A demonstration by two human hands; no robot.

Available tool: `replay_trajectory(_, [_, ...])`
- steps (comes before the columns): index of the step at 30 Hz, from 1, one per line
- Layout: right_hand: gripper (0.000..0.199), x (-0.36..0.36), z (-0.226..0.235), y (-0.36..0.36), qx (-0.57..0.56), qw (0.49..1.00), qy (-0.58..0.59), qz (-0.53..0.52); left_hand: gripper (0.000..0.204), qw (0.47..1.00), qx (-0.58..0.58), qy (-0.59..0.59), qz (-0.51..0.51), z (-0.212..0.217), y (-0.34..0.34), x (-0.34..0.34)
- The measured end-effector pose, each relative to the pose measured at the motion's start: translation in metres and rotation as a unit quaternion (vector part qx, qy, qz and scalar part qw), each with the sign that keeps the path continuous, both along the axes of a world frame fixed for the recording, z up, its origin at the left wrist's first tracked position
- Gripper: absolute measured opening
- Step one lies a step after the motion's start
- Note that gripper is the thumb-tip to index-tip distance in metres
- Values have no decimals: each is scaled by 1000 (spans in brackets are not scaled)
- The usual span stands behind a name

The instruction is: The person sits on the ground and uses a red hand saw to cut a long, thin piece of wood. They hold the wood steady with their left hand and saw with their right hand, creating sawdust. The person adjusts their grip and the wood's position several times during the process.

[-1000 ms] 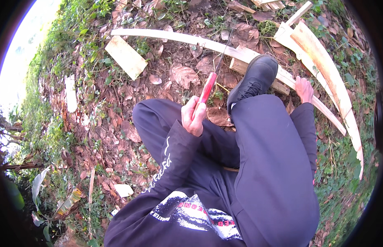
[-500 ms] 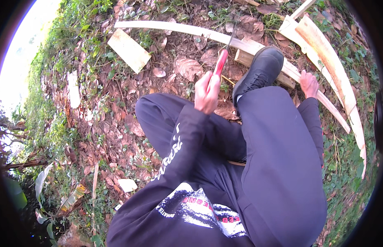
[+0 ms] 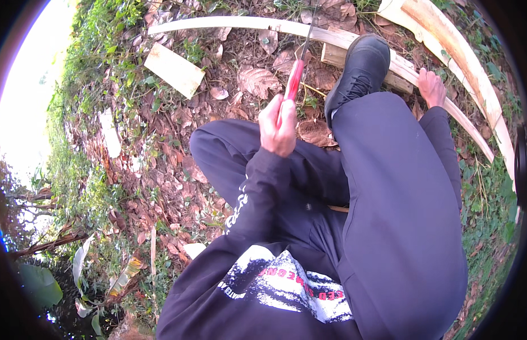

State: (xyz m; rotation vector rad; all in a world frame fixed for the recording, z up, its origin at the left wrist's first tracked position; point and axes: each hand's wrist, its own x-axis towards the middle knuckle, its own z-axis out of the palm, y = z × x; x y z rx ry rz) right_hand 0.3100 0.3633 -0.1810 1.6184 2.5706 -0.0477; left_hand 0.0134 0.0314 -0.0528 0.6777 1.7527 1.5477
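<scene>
My left hand (image 3: 277, 126) is closed round the red handle of a thin-bladed saw (image 3: 295, 78). Its dark blade points away from me and crosses a long, pale wooden strip (image 3: 235, 22). Under my black shoe (image 3: 365, 65), the strip is pinned across a short wooden block (image 3: 334, 55). To the right of the shoe, my right hand (image 3: 431, 88) has its fingers wrapped round the same strip. How deep the blade sits in the wood cannot be made out.
Two broad curved slabs of wood (image 3: 461, 54) lie at the far right. A short flat board (image 3: 175, 69) rests on leaf litter to the left, with another pale piece (image 3: 109, 133) beyond it. Green plants (image 3: 76, 209) edge the ground at the left.
My left hand has drawn the saw back toward me relative to the strip. My right hand keeps its grip and my shoe stays on the wood. The whole view has shifted slightly.
</scene>
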Motion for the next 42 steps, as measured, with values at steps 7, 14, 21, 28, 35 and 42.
replay_trajectory(7, [48,-14,23,-11,-9,994,49,-101,26,1000,-9,0,16,52,-49,16])
replay_trajectory(14, [52,-7,5,3,3,995,74,-70,24,1000,-8,-24,4,40,-27,14])
replay_trajectory(21, [51,-22,22,-12,-34,993,78,-78,19,997,14,-66,48,39,-18,8])
replay_trajectory(28, [54,-14,20,-10,-11,990,94,-101,21,996,-25,-79,39,61,-62,24])
replay_trajectory(35, [53,-15,11,-11,10,995,89,-54,23,999,-35,-19,32,28,15,-2])
replay_trajectory(42, [54,-15,17,-11,22,992,102,-72,25,999,-38,3,22,84,-82,23])
